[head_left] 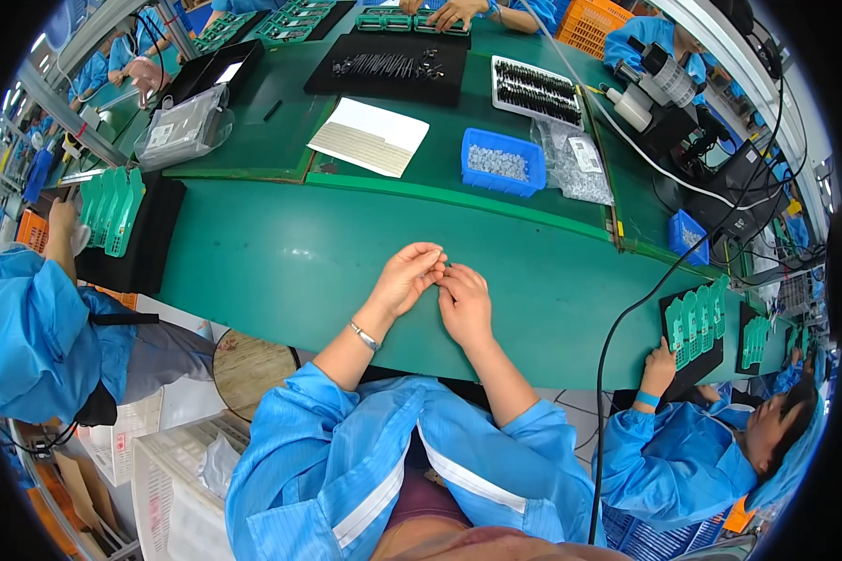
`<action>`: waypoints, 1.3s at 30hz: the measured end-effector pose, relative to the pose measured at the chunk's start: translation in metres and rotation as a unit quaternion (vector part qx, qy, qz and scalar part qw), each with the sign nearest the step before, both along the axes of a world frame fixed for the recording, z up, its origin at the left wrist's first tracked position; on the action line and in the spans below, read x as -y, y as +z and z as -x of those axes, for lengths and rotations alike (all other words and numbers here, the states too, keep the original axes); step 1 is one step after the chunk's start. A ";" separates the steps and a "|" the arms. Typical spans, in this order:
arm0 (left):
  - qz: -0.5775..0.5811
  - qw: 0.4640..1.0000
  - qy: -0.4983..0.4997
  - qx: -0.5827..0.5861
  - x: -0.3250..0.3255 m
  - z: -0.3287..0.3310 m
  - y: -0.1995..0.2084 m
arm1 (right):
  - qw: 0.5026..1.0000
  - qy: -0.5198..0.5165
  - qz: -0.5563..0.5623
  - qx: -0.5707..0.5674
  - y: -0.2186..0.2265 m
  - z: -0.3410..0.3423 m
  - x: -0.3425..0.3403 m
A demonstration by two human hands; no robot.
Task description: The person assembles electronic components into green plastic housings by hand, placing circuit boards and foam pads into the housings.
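Note:
Over the green bench top (253, 262), my left hand (410, 282) and my right hand (466, 301) meet at the fingertips. The left thumb and fingers are pinched together. My right fingers are curled in against them, with the thumb bent beneath. Anything held between them is too small or too covered to make out. Beyond my hands stands a blue bin (503, 161) of small pale pieces. A white sheet with a tan striped lower part (370, 137) lies to its left on the raised green surface.
A black mat (346, 79) carries thin dark parts; a white tray (536, 91) holds rows of black parts. Clear plastic bags (187, 126) lie at left. A black cable (617, 327) hangs down at right. Co-workers with green racks (697, 323) sit on both sides.

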State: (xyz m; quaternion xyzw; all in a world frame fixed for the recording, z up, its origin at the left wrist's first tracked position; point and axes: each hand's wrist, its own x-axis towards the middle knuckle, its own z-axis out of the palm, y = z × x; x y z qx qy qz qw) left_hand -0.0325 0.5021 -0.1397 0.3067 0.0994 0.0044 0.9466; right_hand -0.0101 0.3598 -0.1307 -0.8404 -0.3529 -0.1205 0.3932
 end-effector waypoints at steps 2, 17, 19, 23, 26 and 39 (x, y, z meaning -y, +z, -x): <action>-0.004 1.000 0.001 -0.008 0.001 0.001 0.002 | 1.000 0.000 -0.004 0.003 -0.002 0.001 0.000; -0.002 1.000 0.003 -0.007 0.002 0.000 -0.001 | 1.000 0.011 -0.015 -0.019 -0.001 0.002 0.003; -0.003 1.000 0.001 -0.007 0.003 0.001 0.000 | 0.999 0.015 -0.021 -0.019 0.001 0.003 0.002; 0.000 1.000 0.003 0.007 0.001 0.004 0.001 | 0.999 0.011 -0.026 -0.021 0.002 0.004 0.000; 0.007 1.000 0.005 0.022 0.000 0.004 -0.002 | 1.000 0.013 -0.020 -0.019 0.002 0.005 -0.001; 0.009 1.000 -0.003 0.025 0.001 0.009 -0.005 | 0.999 0.023 -0.009 -0.028 0.003 0.009 -0.001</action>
